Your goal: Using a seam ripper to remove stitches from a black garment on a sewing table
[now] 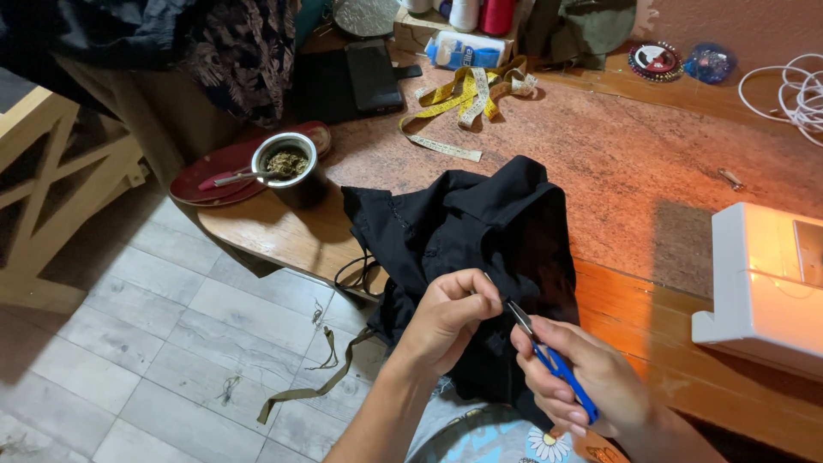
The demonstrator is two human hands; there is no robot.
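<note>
Wooden worktop [651, 171] carries the black garment [480, 231] draped over its near edge; left hand [450, 313] pinches a fold, right hand [591, 377] grips blue thread snips [549, 356] with blades at the seam, so trimming appears under way, extent done unclear.

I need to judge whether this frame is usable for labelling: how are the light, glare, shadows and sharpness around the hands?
Head view: warm light glows on the white sewing machine, blowing out its face; the black garment loses fold detail in shadow; left hand, right hand and blue thread snips are evenly lit and sharp; upper-left corner is dark; table edges bow slightly.
</note>
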